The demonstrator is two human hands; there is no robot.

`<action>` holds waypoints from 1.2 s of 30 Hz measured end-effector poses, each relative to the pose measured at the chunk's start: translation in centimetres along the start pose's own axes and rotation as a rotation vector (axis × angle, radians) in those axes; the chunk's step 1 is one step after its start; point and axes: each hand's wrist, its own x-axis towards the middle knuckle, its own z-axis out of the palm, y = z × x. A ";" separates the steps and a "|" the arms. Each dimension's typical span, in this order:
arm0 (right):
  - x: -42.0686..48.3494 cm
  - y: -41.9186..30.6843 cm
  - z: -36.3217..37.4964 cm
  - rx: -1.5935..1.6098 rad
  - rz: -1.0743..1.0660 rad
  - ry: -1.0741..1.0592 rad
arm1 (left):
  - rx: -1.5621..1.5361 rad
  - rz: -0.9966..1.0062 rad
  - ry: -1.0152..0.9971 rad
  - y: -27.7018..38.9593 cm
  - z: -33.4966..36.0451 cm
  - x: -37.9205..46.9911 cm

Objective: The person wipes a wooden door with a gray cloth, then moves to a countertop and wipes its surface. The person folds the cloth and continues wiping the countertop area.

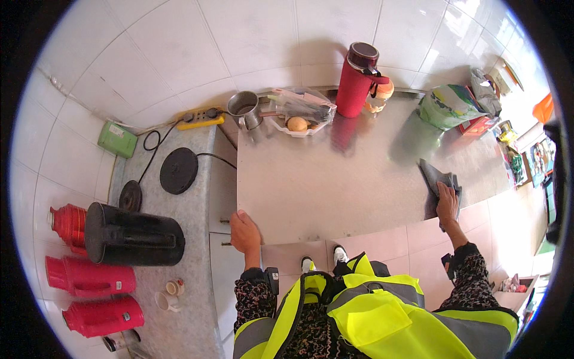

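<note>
My right hand [447, 205] presses a dark grey cloth [437, 177] against the metal tabletop [341, 188], close to its front edge on the right. At the table's front left corner, my left hand [245, 231] grips the edge with no cloth in it. Along the back of the tabletop stand a metal mug [244, 110], a white tray [311, 131] with plastic-wrapped items and a round yellowish item, a bottle in a red sleeve [352, 92] and a glass jar [376, 102]. A green and white plastic bag [448, 107] lies towards the back right.
Left of the table, a stone counter [188, 278] holds a large black pitcher [139, 235], several red and pink thermos flasks [96, 276], small cups [167, 300], a black round base [179, 171] and a yellow power strip [200, 118]. A cable runs towards the table's left edge.
</note>
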 end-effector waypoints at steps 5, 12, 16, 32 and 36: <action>0.5 -7.2 1.5 0.065 -0.019 0.057 | -0.041 -0.031 -0.037 0.2 -0.1 0.2; 1.7 -24.4 -0.1 0.327 -0.589 0.041 | 0.021 -0.059 -0.058 0.4 -0.3 0.3; 4.2 -32.8 0.4 0.316 -0.714 0.052 | 0.011 -0.049 -0.081 0.5 -0.6 0.5; 7.4 -48.4 1.6 0.272 -0.911 0.195 | -0.039 -0.126 -0.084 -0.3 0.0 0.6; 3.3 -44.2 0.2 0.373 -1.097 0.133 | -0.129 -0.137 0.039 0.0 -0.3 0.3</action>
